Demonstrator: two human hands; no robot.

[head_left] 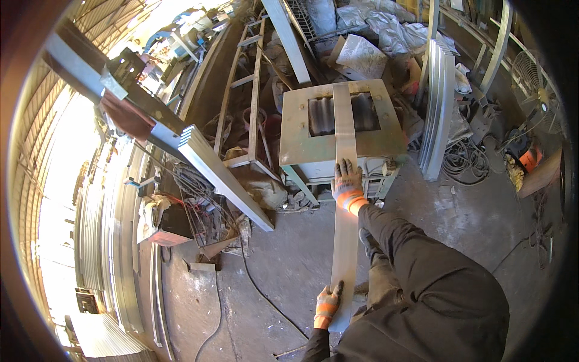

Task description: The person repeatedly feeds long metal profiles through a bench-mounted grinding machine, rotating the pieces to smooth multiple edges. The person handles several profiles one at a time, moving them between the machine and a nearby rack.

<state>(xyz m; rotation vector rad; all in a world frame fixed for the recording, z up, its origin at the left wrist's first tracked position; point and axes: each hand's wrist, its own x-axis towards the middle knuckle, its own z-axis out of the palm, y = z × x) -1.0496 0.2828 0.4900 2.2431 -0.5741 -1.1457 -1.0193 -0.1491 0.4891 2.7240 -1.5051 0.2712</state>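
A long flat metal strip (345, 247) runs from beside my body to the top of a metal stand (295, 142), its far end lying across the dark rectangular opening there. My left hand (327, 304), in an orange and grey work glove, is closed on the strip's left edge near its close end. Farther along, my right hand (348, 181), gloved alike, lies on the strip's upper face just before the stand, fingers stretched forward and apart. The underside of the strip is hidden.
Left of the stand, a stack of metal profiles (226, 181) leans at a slant. More long profiles (435, 114) stand upright on the right, beside coiled cable (465, 161). A black cable (256, 283) crosses the floor at left. A fan (534, 84) stands far right.
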